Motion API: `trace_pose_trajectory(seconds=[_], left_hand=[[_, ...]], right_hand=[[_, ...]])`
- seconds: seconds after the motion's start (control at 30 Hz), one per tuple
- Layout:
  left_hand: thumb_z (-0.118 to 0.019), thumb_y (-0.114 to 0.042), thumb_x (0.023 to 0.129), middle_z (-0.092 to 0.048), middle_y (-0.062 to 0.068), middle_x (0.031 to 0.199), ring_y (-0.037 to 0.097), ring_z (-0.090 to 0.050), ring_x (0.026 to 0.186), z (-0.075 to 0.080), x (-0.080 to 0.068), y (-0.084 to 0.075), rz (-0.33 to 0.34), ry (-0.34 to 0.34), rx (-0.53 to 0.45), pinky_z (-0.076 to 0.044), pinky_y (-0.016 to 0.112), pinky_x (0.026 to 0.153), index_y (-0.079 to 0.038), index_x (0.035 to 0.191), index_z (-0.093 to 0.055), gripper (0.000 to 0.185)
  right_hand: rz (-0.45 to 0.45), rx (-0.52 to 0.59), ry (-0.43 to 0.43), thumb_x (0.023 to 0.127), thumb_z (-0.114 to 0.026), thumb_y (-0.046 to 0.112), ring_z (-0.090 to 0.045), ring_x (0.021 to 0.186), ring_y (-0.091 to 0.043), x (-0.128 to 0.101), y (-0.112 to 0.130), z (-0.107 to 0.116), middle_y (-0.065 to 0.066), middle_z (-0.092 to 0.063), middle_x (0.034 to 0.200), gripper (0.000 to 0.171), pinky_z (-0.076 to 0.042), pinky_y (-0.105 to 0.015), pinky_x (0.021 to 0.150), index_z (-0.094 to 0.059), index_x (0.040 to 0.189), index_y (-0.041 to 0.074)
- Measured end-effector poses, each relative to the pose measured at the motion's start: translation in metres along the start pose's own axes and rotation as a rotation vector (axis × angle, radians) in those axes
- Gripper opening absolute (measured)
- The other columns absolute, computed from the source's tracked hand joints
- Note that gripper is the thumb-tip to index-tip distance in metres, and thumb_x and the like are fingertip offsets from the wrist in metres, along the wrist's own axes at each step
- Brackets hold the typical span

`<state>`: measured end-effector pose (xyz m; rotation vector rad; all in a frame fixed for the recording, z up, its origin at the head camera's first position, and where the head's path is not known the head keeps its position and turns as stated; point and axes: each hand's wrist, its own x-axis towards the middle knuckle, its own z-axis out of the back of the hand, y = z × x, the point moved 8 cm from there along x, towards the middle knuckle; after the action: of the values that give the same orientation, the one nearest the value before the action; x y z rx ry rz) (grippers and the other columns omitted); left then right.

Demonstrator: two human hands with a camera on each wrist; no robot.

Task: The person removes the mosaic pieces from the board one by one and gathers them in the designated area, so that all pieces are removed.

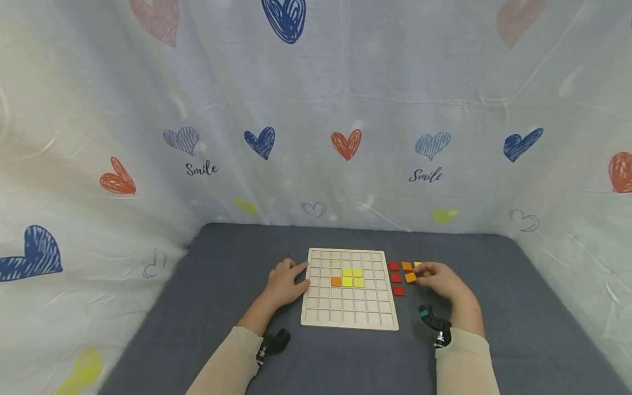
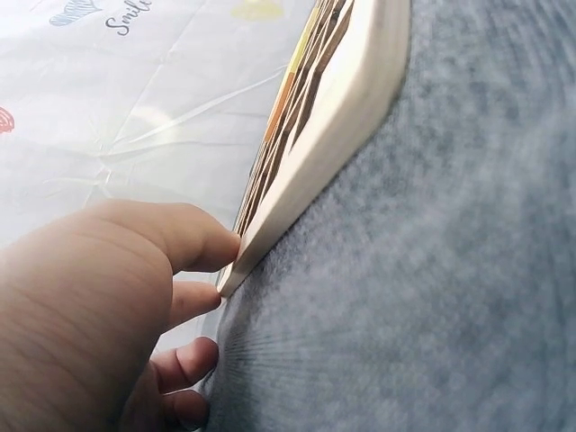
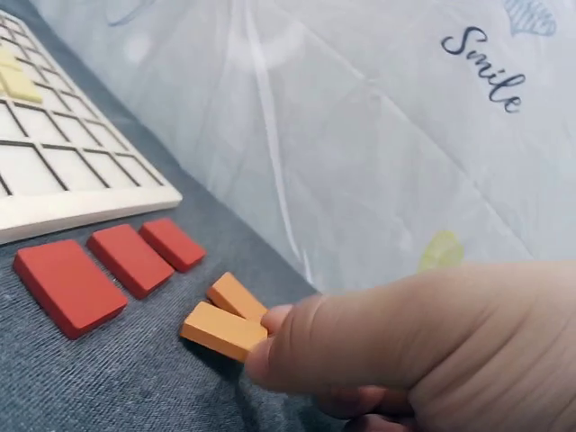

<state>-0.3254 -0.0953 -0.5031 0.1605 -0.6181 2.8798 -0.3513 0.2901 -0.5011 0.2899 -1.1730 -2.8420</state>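
Note:
A pale wooden grid board [image 1: 345,319] lies on the grey cloth, with several yellow tiles [image 1: 353,277] and one orange tile [image 1: 336,281] set near its middle. My left hand [image 1: 300,275] rests against the board's left edge. In the left wrist view, the left hand [image 2: 216,261] touches the board's rim [image 2: 315,171] with relaxed fingers. My right hand [image 1: 419,272] is just right of the board, and its curled fingers pinch an orange tile [image 1: 410,277]. In the right wrist view, the thumb [image 3: 297,346] presses that orange tile [image 3: 219,330]; the other fingers are hidden.
Three red tiles [image 1: 396,278] lie in a column by the board's right edge, also seen as red tiles [image 3: 99,270]. Another orange tile [image 1: 406,265] and a yellow tile [image 1: 418,265] sit behind them. Heart-printed white sheeting [image 1: 345,109] walls the grey table on three sides.

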Motion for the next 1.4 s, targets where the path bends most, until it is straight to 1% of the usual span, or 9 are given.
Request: trace_pose_trajectory(seconds=[0.3, 0.43, 0.6, 0.7, 0.87, 1.0, 1.17, 1.3, 1.4], left_hand=[[-0.056, -0.040, 0.085, -0.038, -0.001, 0.089, 0.016, -0.032, 0.076, 0.001, 0.000, 0.000, -0.010, -0.023, -0.004, -0.024, 0.035, 0.066, -0.022, 0.132, -0.052, 0.051], [-0.057, -0.039, 0.085, -0.037, -0.002, 0.087, 0.016, -0.031, 0.075, 0.001, 0.000, -0.001, -0.019, -0.033, -0.009, -0.023, 0.035, 0.066, -0.022, 0.132, -0.053, 0.050], [-0.057, -0.040, 0.085, -0.038, -0.002, 0.088, 0.017, -0.031, 0.075, 0.000, 0.000, -0.001, -0.023, -0.031, -0.014, -0.023, 0.035, 0.066, -0.021, 0.132, -0.052, 0.051], [-0.056, -0.040, 0.085, -0.039, -0.002, 0.090, 0.016, -0.032, 0.077, 0.000, 0.001, 0.000, -0.015, -0.024, -0.015, -0.024, 0.035, 0.067, -0.022, 0.133, -0.051, 0.052], [-0.055, -0.042, 0.085, -0.039, -0.002, 0.091, 0.016, -0.032, 0.078, -0.001, 0.001, 0.001, -0.006, -0.017, -0.007, -0.024, 0.035, 0.067, -0.023, 0.133, -0.051, 0.052], [-0.054, -0.042, 0.085, -0.039, -0.002, 0.092, 0.016, -0.032, 0.078, -0.001, 0.001, 0.001, -0.007, -0.017, -0.006, -0.024, 0.035, 0.067, -0.023, 0.133, -0.051, 0.052], [-0.055, -0.041, 0.085, -0.041, -0.001, 0.093, 0.016, -0.033, 0.078, -0.001, 0.000, 0.001, -0.015, -0.018, -0.009, -0.025, 0.036, 0.068, -0.022, 0.133, -0.051, 0.051], [-0.056, -0.041, 0.085, -0.041, 0.000, 0.093, 0.017, -0.033, 0.077, 0.000, 0.000, 0.000, -0.017, -0.018, -0.009, -0.025, 0.036, 0.068, -0.022, 0.132, -0.052, 0.051], [-0.056, -0.041, 0.085, -0.041, 0.000, 0.093, 0.016, -0.033, 0.077, 0.002, 0.000, -0.001, -0.014, -0.019, -0.009, -0.026, 0.036, 0.068, -0.022, 0.132, -0.052, 0.051]], right_hand=[[-0.029, -0.026, -0.027, 0.079, -0.065, 0.012, -0.041, 0.068, -0.019, 0.003, 0.000, -0.004, -0.005, -0.045, 0.075, 0.026, -0.031, -0.032, 0.058, -0.062, 0.102, 0.002], [-0.028, -0.032, -0.034, 0.078, -0.066, 0.014, -0.042, 0.068, -0.019, 0.002, 0.000, -0.003, -0.005, -0.046, 0.075, 0.027, -0.032, -0.032, 0.059, -0.062, 0.103, 0.003], [-0.014, -0.046, -0.051, 0.080, -0.066, 0.020, -0.044, 0.075, -0.021, 0.001, 0.003, 0.002, -0.007, -0.049, 0.084, 0.031, -0.034, -0.033, 0.061, -0.062, 0.107, 0.006], [-0.005, -0.024, -0.061, 0.081, -0.066, 0.023, -0.044, 0.070, -0.020, 0.001, 0.008, 0.004, -0.007, -0.048, 0.078, 0.033, -0.034, -0.033, 0.059, -0.061, 0.109, 0.005], [0.043, 0.011, -0.089, 0.083, -0.064, 0.023, -0.037, 0.056, -0.017, 0.001, 0.024, 0.007, -0.002, -0.037, 0.063, 0.032, -0.031, -0.032, 0.053, -0.061, 0.110, 0.005], [0.097, 0.021, -0.119, 0.084, -0.064, 0.023, -0.033, 0.052, -0.016, 0.001, 0.042, 0.004, -0.001, -0.034, 0.061, 0.030, -0.031, -0.031, 0.051, -0.062, 0.109, 0.008], [0.129, 0.045, -0.106, 0.084, -0.064, 0.024, -0.032, 0.049, -0.016, 0.003, 0.066, -0.009, -0.003, -0.036, 0.065, 0.030, -0.032, -0.030, 0.045, -0.061, 0.111, 0.012], [0.184, 0.021, -0.081, 0.085, -0.064, 0.024, -0.034, 0.053, -0.019, 0.004, 0.087, -0.024, -0.005, -0.039, 0.069, 0.029, -0.033, -0.032, 0.048, -0.062, 0.112, 0.014], [0.226, -0.022, -0.083, 0.085, -0.063, 0.027, -0.045, 0.070, -0.019, 0.004, 0.101, -0.035, -0.003, -0.044, 0.076, 0.028, -0.036, -0.035, 0.058, -0.063, 0.111, 0.017]])
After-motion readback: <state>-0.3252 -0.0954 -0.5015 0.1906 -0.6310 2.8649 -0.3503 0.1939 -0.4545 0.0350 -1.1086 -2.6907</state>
